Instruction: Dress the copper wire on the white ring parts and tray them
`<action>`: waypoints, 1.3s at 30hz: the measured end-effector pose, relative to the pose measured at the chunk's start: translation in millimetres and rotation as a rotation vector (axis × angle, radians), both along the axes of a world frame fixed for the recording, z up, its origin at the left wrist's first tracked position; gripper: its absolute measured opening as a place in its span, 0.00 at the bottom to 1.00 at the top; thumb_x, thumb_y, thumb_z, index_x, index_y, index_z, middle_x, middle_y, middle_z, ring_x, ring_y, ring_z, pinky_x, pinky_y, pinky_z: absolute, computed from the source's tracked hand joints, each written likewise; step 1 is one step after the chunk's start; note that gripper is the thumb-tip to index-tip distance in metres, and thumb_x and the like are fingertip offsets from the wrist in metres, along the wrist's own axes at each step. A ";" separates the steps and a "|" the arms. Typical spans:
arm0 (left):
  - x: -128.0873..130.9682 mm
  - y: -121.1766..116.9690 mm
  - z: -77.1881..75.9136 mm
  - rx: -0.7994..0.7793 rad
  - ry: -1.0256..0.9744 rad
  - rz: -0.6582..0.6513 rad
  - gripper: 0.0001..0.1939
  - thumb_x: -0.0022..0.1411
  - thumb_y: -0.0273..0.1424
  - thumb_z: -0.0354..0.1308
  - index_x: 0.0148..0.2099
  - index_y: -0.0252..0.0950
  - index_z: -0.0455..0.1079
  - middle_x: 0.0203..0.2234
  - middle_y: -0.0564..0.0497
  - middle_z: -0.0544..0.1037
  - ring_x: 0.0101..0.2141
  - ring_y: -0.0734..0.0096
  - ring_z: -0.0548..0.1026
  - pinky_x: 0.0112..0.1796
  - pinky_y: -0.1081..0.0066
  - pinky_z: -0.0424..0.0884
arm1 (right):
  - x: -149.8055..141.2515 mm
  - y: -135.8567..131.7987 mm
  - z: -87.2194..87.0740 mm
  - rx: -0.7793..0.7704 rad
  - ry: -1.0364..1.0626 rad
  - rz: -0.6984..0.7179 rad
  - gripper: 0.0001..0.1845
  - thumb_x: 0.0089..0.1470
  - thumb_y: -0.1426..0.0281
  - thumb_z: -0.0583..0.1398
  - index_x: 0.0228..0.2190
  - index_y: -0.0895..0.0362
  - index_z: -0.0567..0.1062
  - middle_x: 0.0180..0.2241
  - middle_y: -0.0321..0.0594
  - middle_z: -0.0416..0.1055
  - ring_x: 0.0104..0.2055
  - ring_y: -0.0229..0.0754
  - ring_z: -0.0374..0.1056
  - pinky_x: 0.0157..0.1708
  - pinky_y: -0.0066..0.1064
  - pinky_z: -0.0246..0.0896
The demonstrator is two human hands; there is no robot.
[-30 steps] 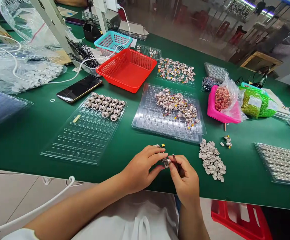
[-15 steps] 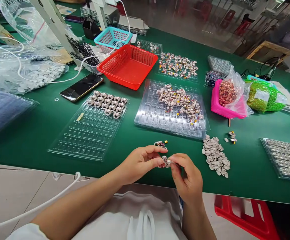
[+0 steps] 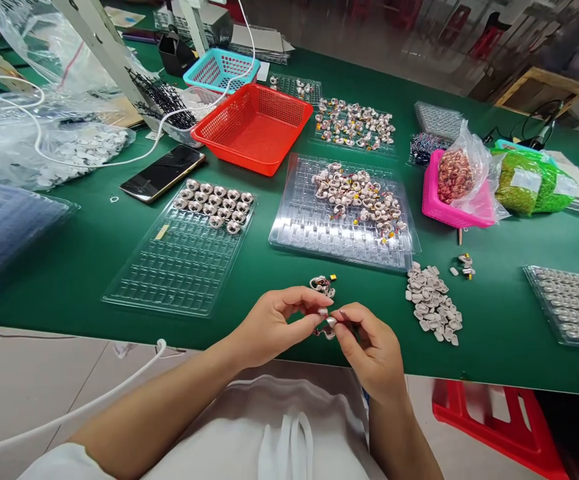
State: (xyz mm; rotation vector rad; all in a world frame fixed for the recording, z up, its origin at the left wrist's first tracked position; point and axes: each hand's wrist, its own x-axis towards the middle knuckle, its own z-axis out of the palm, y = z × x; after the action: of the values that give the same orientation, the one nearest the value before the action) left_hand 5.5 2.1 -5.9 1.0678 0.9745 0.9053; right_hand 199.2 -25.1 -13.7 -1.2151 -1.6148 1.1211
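Close to the table's front edge, my left hand and my right hand meet at the fingertips. Between them is a small beige earbud housing, partly covered by the fingers. My left thumb and fingers are closed on it from the left; my right thumb and forefinger pinch its other side. Just beyond the fingers lies another housing with thin wires and a yellow tab. To the right of my right hand is a heap of beige oval caps.
A clear tray holds rows of housings at left, beside a phone. Stacked trays bear a pile of wired parts. Behind stand a red basket and a pink basket. A filled tray lies at right.
The housing has turned between my fingertips, and my two hands have drawn slightly closer together. The whole view has shifted a little.
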 end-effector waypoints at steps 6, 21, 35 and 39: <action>1.2 -0.9 0.1 0.043 0.035 -0.026 0.05 0.58 0.25 0.64 0.38 0.32 0.76 0.32 0.49 0.80 0.34 0.71 0.76 0.39 0.71 0.74 | -6.6 -5.2 -5.1 -0.084 0.090 -0.162 0.03 0.62 0.70 0.61 0.38 0.51 0.77 0.32 0.34 0.75 0.28 0.34 0.66 0.28 0.24 0.62; 3.8 -1.5 1.5 0.045 0.156 -0.019 0.03 0.59 0.28 0.63 0.36 0.33 0.73 0.31 0.51 0.78 0.32 0.72 0.75 0.37 0.72 0.72 | -17.0 -10.8 -12.1 -0.042 0.056 -0.293 0.05 0.62 0.70 0.60 0.38 0.52 0.77 0.31 0.34 0.76 0.29 0.34 0.69 0.28 0.23 0.66; 1.3 5.2 1.2 -0.013 0.135 -0.039 0.05 0.60 0.29 0.61 0.39 0.33 0.74 0.31 0.51 0.78 0.32 0.72 0.76 0.36 0.72 0.72 | -18.3 -8.4 -7.7 0.017 -0.058 -0.230 0.05 0.62 0.70 0.59 0.38 0.52 0.76 0.32 0.34 0.75 0.29 0.35 0.70 0.28 0.24 0.65; 1.8 5.1 -0.1 -0.007 0.097 -0.024 0.09 0.59 0.29 0.62 0.43 0.33 0.74 0.32 0.50 0.79 0.33 0.69 0.77 0.38 0.70 0.74 | -18.6 -7.3 -8.9 -0.030 -0.019 -0.220 0.05 0.62 0.70 0.59 0.37 0.52 0.76 0.32 0.35 0.75 0.31 0.36 0.70 0.30 0.25 0.66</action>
State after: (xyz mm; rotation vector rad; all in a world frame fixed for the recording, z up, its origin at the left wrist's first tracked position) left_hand 7.3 7.1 -6.1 1.1237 1.0422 0.8363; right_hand 180.6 -32.5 -22.6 -1.3894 -1.4428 0.9997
